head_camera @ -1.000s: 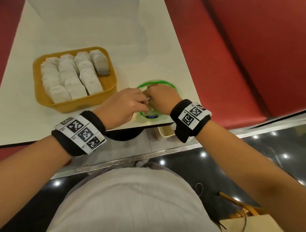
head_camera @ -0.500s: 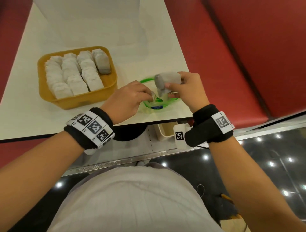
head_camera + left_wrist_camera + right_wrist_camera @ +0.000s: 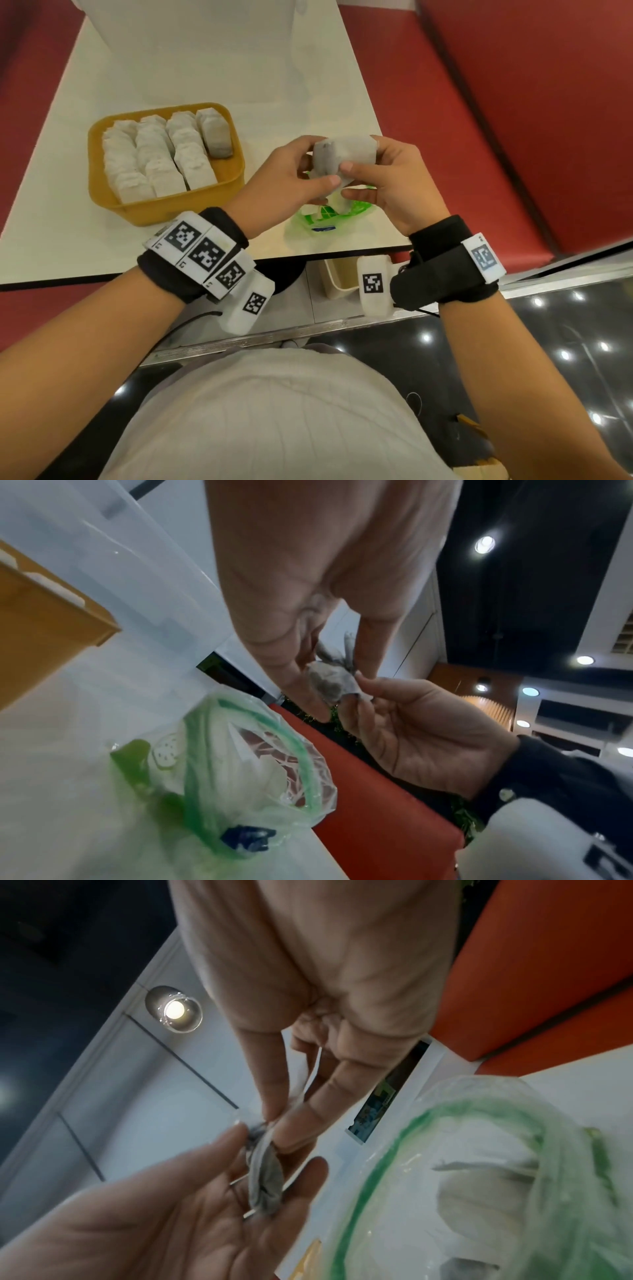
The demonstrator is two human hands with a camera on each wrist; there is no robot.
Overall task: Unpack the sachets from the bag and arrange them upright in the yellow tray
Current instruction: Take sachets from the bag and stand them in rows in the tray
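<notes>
Both hands hold a grey-white sachet [image 3: 342, 156] in the air just above the green-rimmed plastic bag [image 3: 327, 219]; I cannot tell whether a second sachet lies against it. My left hand [image 3: 315, 168] pinches its left end with thumb and fingers. My right hand [image 3: 363, 164] grips its right end. In the left wrist view the sachet [image 3: 327, 683] sits between the two hands' fingertips, over the open bag [image 3: 240, 764]. The right wrist view shows the sachet [image 3: 265, 1175] edge-on. More white sachets lie inside the bag [image 3: 479, 1177]. The yellow tray [image 3: 164, 210] stands to the left, with rows of upright sachets.
The white table's front edge [image 3: 205, 274] runs just under my wrists. A red bench [image 3: 496, 137] lies along the right. A tall white box [image 3: 205, 41] stands at the back of the table. A cream bin [image 3: 339, 277] sits below the table edge.
My right hand has lifted a sachet out of the bag. My left hand has left the bag's rim and risen to take hold of the sachet's other end.
</notes>
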